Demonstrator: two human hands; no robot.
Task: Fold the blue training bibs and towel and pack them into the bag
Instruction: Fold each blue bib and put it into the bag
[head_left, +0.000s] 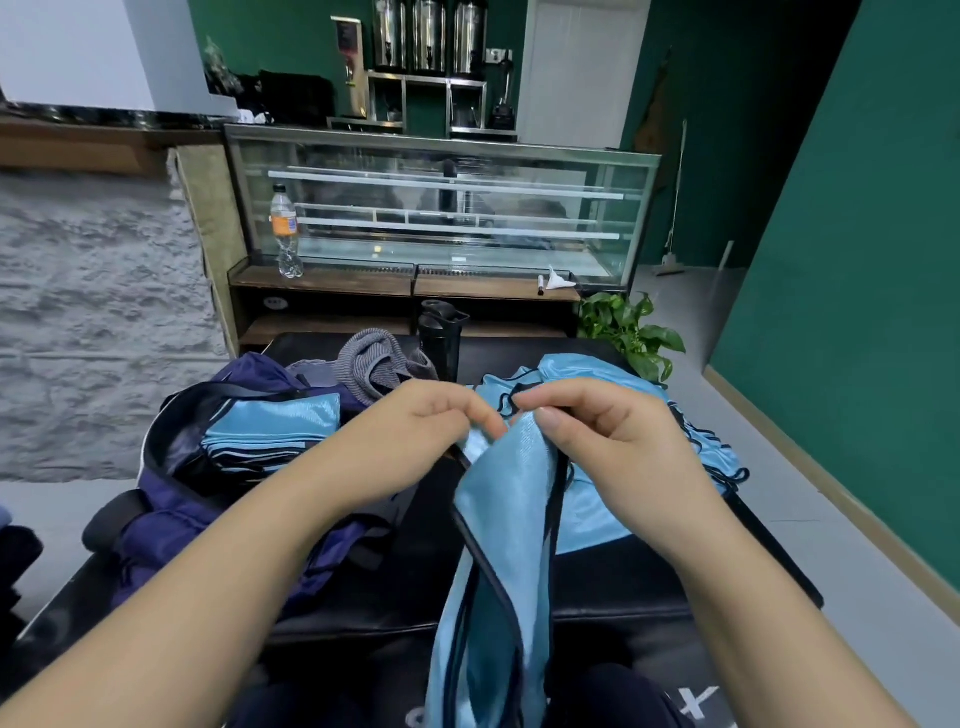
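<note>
Head view, and the bib (498, 519) is up in the air at centre, hanging from its top edge down toward the person's lap, blue with dark trim. Left hand (415, 441) pinches that top edge with curled fingertips, right hand (602, 447) pinches it just beside, thumb and fingers closed on the cloth, the two hands almost touching. This looks like the start of a fold: matching the corners or shoulders of one bib. Next move, by my reading, calls for drawing the edge taut, squaring it, then laying it flat on the dark bench (613, 582) to halve it. Out to the left, the navy bag (171, 525) sits open, with a folded stack (270, 431) of blue bibs already inside; several layers, too tight to count. To the right, behind the right hand, a loose pile (706, 447) of bibs waits unfolded, number unclear. One grey knitted cloth (374, 364) lies beyond the bag, possibly the towel, I cannot be sure. One black bottle (441, 338) stands beside it. So: one bib in hand, one stack packed, one pile to go, roughly midway.
</note>
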